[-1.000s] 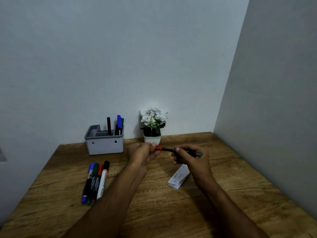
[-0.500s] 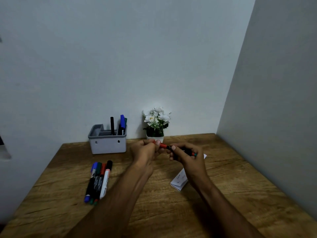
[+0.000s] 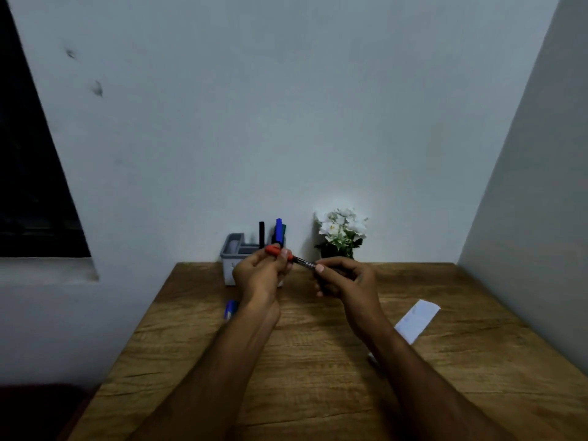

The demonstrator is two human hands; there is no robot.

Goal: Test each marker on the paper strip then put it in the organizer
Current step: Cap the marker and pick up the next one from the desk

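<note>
Red-capped and dark-bodied, the marker (image 3: 297, 260) lies level between both hands above the counter (image 3: 318, 377) — left hand (image 3: 259, 275) pinching the red cap (image 3: 274, 250), right hand (image 3: 343, 278) gripping the barrel. Its long axis runs left to right, so the cap likely pulls off leftward. The paper strip (image 3: 416, 320) lies nearer the right hand — the organizer (image 3: 229, 259) sits just behind the left.
</note>
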